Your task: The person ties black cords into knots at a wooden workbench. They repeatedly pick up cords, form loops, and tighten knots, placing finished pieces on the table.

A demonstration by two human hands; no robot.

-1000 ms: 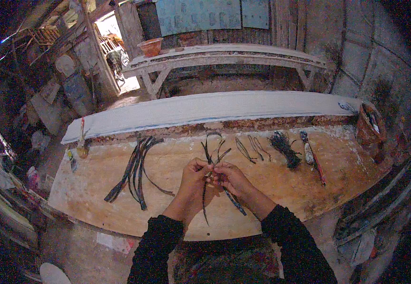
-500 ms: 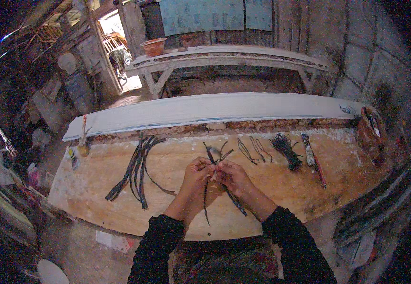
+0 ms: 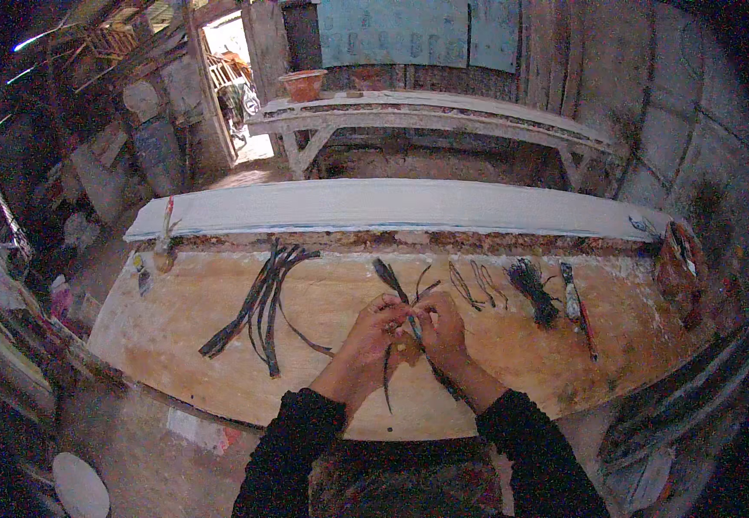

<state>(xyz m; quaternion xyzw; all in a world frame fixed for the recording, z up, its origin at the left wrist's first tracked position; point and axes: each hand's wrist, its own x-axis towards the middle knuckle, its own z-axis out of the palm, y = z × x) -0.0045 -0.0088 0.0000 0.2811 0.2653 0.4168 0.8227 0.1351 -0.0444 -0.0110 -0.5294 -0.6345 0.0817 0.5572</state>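
Left hand (image 3: 376, 326) and right hand (image 3: 440, 330), grips closed on dark strips (image 3: 399, 289); strips run near-to-far over surface (image 3: 219, 397). Blue sign (image 3: 409, 30) beyond.

Bare wooden table top (image 3: 176, 345) open left and right of hands. Obstacles: dark strip bundle (image 3: 258, 306) at left; wire loops (image 3: 474, 285), black tuft (image 3: 531, 289), slim tool (image 3: 575, 302) at right; long pale plank (image 3: 392, 207) walls off far edge.

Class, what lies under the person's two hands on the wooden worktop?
Dark strips fan out from beneath the left hand and right hand onto the worktop; where they cross is covered.
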